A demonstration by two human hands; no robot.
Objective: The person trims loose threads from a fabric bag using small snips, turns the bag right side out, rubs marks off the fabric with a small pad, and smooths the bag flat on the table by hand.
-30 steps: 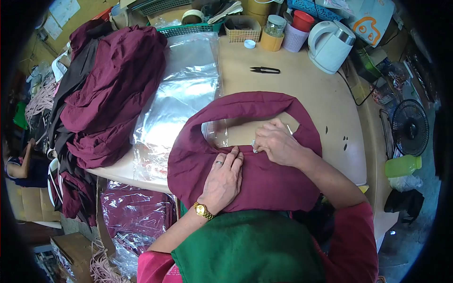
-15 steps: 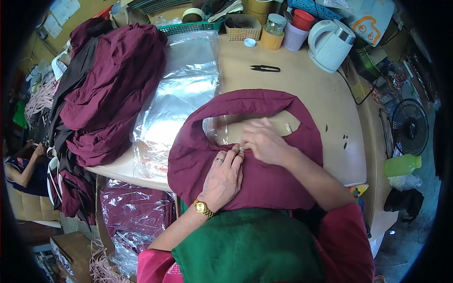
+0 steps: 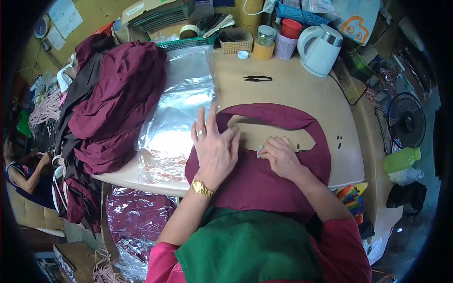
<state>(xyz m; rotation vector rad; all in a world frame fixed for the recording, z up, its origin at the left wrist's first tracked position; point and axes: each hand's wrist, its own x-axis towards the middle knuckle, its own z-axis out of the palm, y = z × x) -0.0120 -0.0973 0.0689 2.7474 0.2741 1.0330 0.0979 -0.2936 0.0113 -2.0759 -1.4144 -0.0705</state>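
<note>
A maroon fabric shoulder bag [image 3: 259, 184] lies flat at the table's front edge, its curved strap forming a loop at the far side. My left hand [image 3: 214, 151], with a ring and a gold watch, is over the bag's left part, fingers spread and holding nothing. Near the bag's opening, my right hand [image 3: 281, 158] is closed in a pinch. A small pale crumpled piece [image 3: 259, 151] shows at its fingertips; what it is made of I cannot tell. Beyond the strap lie black thread snips [image 3: 257, 79].
Clear plastic bags [image 3: 184, 104] lie left of the bag, beside a heap of maroon bags [image 3: 118, 104]. At the back stand a white kettle [image 3: 321, 51], a jar [image 3: 264, 42] and baskets. Wrapped maroon goods [image 3: 139, 214] sit below the table. Another person [image 3: 33, 177] is at far left.
My left hand has lifted from the bag's edge and moved up and left, fingers spreading. My right hand has shifted right and lower. The bag's strap has flattened somewhat, and the view has tilted slightly.
</note>
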